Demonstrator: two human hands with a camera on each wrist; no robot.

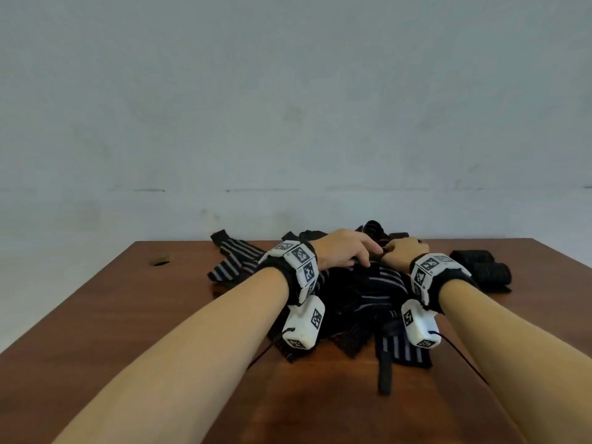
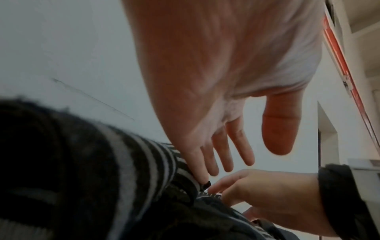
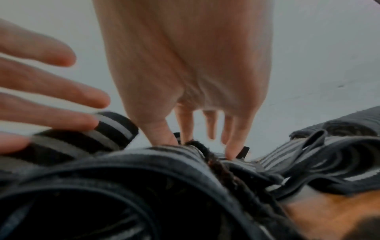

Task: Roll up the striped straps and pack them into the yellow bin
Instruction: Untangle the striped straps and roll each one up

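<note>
A tangled pile of black and grey striped straps [image 1: 368,293] lies in the middle of the brown table [image 1: 144,331]. Both hands are at its far top. My left hand [image 1: 355,253] reaches over the pile with fingers straight and spread, fingertips [image 2: 205,177] resting on a striped strap [image 2: 144,162]; the thumb stands apart. My right hand [image 1: 402,251] meets it from the right, its thumb and fingers [image 3: 232,151] pinching the edge of a striped strap [image 3: 174,152]. No yellow bin is in any view.
Several dark rolled straps [image 1: 480,267] lie on the table to the right of the pile. A small brown notch [image 1: 161,259] marks the far left of the tabletop. A pale wall stands behind the table's far edge. A loose strap end [image 1: 384,373] trails toward me.
</note>
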